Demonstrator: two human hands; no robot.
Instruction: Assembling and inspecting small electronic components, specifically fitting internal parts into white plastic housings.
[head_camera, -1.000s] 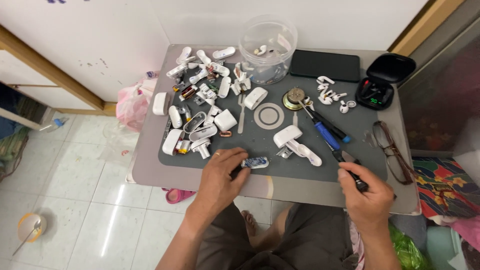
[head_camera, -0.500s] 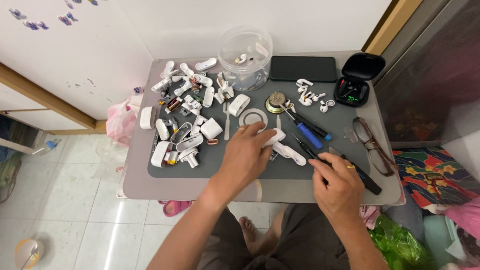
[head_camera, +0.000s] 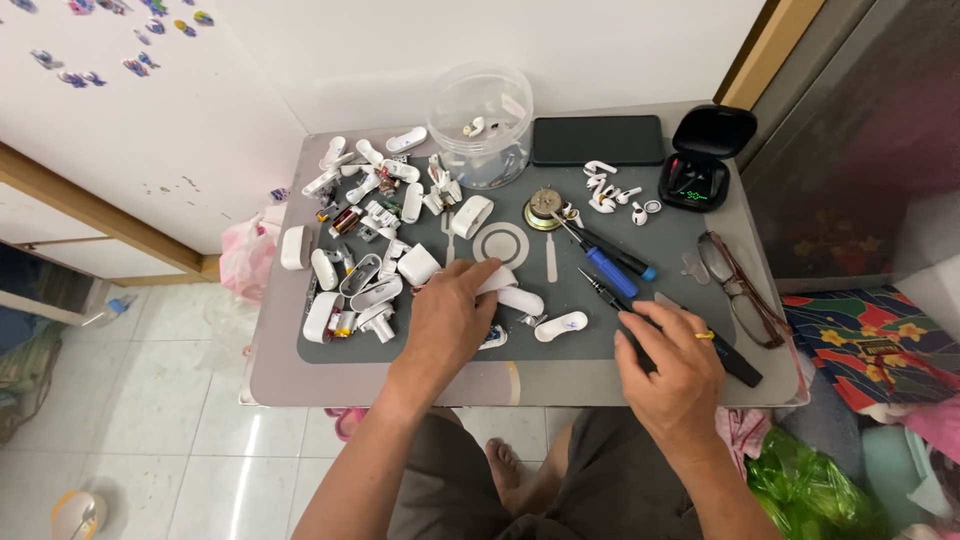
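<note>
My left hand (head_camera: 452, 318) lies on the grey mat (head_camera: 660, 240), its fingers curled over a white earbud-case shell (head_camera: 518, 297) that sticks out to the right of it. A second white shell (head_camera: 562, 326) and a small blue-marked part (head_camera: 494, 339) lie just beside that hand. My right hand (head_camera: 672, 368), with a ring on one finger, grips a black screwdriver (head_camera: 742, 368) low on the handle. Its thin shaft (head_camera: 598, 288) points up-left across the mat. A blue-handled screwdriver (head_camera: 610, 270) lies next to it.
A heap of white case shells and small parts (head_camera: 365, 250) fills the mat's left. At the back stand a clear plastic tub (head_camera: 480, 115), a black phone (head_camera: 598, 140) and an open black earbud case (head_camera: 705, 165). Glasses (head_camera: 740, 292) lie at right. Loose earbuds (head_camera: 608, 190) sit near a round metal piece (head_camera: 545, 208).
My left hand has moved from the small part at the mat's front edge up and right onto the white shells. My right hand has kept hold of the black screwdriver.
</note>
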